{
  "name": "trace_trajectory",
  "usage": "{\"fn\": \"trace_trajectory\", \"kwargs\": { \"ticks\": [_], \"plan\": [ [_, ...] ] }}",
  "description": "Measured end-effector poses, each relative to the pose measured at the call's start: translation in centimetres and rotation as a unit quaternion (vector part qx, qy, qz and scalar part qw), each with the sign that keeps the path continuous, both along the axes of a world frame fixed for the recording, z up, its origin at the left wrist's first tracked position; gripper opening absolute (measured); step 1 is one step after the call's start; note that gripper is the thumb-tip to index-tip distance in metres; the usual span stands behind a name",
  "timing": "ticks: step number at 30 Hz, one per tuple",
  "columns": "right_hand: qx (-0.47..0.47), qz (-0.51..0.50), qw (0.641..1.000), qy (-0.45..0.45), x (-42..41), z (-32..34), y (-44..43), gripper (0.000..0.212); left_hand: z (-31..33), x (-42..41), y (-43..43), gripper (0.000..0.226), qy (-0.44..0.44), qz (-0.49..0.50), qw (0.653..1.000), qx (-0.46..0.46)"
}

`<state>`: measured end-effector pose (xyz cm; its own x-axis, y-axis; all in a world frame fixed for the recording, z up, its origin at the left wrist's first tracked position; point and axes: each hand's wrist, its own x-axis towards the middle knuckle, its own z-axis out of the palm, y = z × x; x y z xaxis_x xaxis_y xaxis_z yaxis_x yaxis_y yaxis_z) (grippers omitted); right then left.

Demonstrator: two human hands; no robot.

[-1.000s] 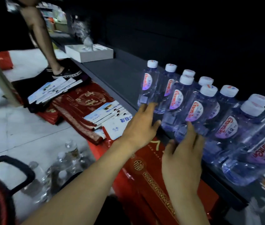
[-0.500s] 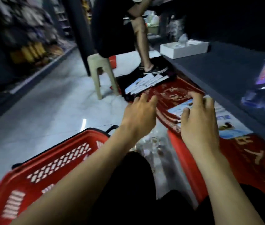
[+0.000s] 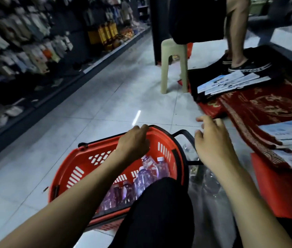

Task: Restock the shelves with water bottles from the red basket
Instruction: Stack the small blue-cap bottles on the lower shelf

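Though empty, right hand beside basket

A red basket of slotted plastic sits on the floor, directly under the left hand, whose bent fingers reach its far rim; whether they touch it cannot be told. Just below that hand's wrist, inside the basket, several clear water bottles with purple-tinted labels and white caps lie on their sides in a heap. The basket's black handle sticks out between the two hands. Under the spread, empty right hand, more clear bottles lie loose on the floor beside the basket.
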<state>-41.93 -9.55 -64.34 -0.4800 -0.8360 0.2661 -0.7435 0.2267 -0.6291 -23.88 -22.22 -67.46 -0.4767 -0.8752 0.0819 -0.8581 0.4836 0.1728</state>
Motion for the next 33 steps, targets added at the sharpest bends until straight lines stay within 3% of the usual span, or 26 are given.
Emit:
{"fn": "trace_trajectory", "kwargs": {
  "ticks": [6, 9, 13, 19, 24, 26, 28, 30, 33],
  "plan": [
    [0.112, 0.133, 0.983, -0.062, 4.6, -5.9, -7.7, 0.030, -8.5, 6.8, -3.8, 0.037, 0.079, 0.122, 0.965, 0.220],
    [0.201, 0.166, 0.961, -0.093, 5.9, -10.2, -10.7, 0.031, -13.1, 8.1, -4.9, 0.009, 0.126, 0.166, 0.918, 0.336],
    [0.321, 0.209, 0.923, -0.041, 6.1, -14.7, -14.1, 0.031, -18.0, 8.1, -6.1, 0.008, 0.176, 0.204, 0.852, 0.449],
    [0.394, 0.241, 0.886, 0.044, 5.9, -18.1, -18.0, 0.048, -21.7, 5.5, -8.3, 0.058, 0.233, 0.195, 0.828, 0.471],
    [0.428, 0.245, 0.854, 0.168, 5.5, -20.5, -18.0, 0.056, -23.6, 3.4, -8.1, 0.049, 0.189, 0.250, 0.774, 0.551],
    [0.434, 0.240, 0.846, 0.197, 5.9, -20.4, -18.1, 0.052, -24.5, 2.9, -6.9, 0.063, 0.184, 0.289, 0.745, 0.573],
    [0.426, 0.251, 0.851, 0.177, 6.1, -20.3, -18.0, 0.040, -25.3, 2.6, -5.8, 0.081, 0.207, 0.324, 0.734, 0.560],
    [0.414, 0.270, 0.866, 0.079, 6.0, -20.5, -17.3, 0.027, -25.9, 2.6, -5.2, 0.091, 0.223, 0.338, 0.744, 0.531],
    [0.420, 0.310, 0.853, -0.026, 6.6, -21.3, -15.7, 0.042, -26.2, 3.4, -5.3, 0.093, 0.255, 0.338, 0.735, 0.530]
  ]
}}
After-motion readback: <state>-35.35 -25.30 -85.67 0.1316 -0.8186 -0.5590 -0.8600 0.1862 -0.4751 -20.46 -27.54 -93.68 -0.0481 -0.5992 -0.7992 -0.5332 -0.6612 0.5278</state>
